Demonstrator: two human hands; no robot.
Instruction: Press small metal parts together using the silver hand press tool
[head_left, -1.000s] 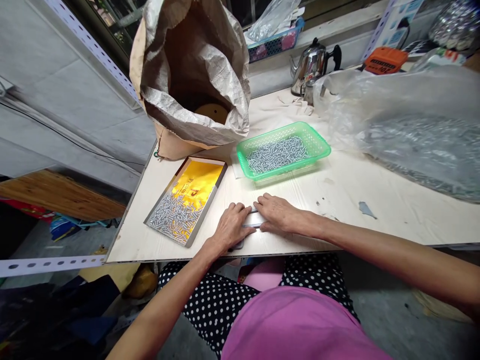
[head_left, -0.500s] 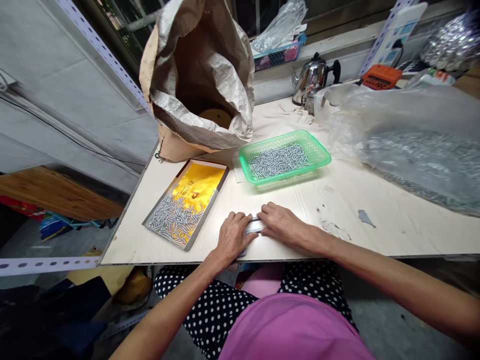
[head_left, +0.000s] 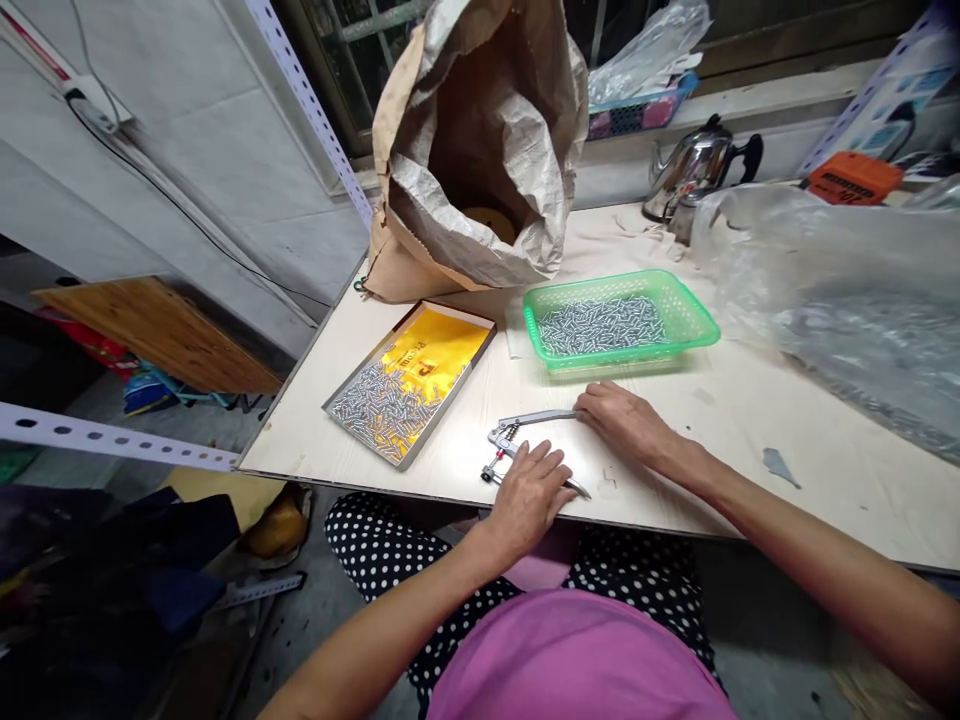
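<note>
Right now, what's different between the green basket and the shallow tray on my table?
The green basket has perforated sides, while the shallow tray has plain, lower walls. The basket's contents spread over most of its bottom; the tray's gather at its near end, leaving much of a yellow sheet bare. The basket lies roughly crosswise, but the tray slants away from you. Both hold many small silvery metal pieces.

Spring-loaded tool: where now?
Head view: the spring-loaded tool is near the front edge of the table, between the shallow tray and the right hand; the left hand partly covers it.
</note>
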